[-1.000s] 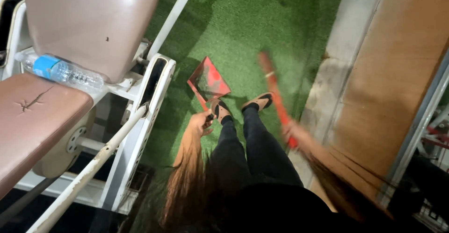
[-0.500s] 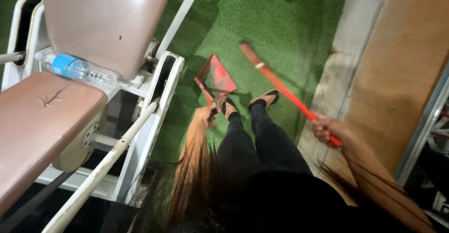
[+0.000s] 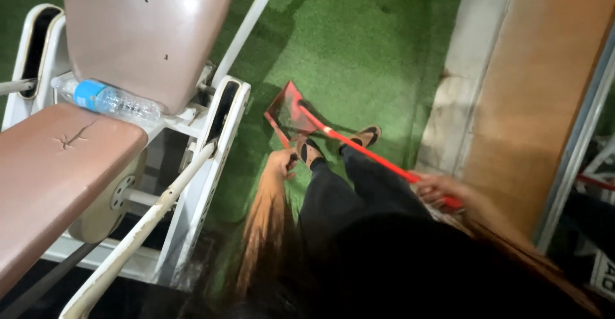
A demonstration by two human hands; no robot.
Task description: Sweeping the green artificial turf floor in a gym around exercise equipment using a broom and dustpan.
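My left hand (image 3: 280,163) grips the handle of a red dustpan (image 3: 289,116) that rests on the green turf (image 3: 359,37) just ahead of my sandalled feet. My right hand (image 3: 437,189) holds the red handle of a broom (image 3: 365,152). The broom slants up to the left across my legs, and its head end lies at the dustpan's mouth. My black trousers fill the lower middle of the view.
A gym bench with brown pads (image 3: 61,159) and a white frame (image 3: 211,133) stands at the left. A plastic water bottle (image 3: 106,98) lies between its pads. A concrete strip (image 3: 467,69) and a wooden panel (image 3: 551,88) run along the right.
My right hand has swung the broom from the right of my feet leftward, so its head now meets the dustpan. The left hand and dustpan have stayed nearly in place.
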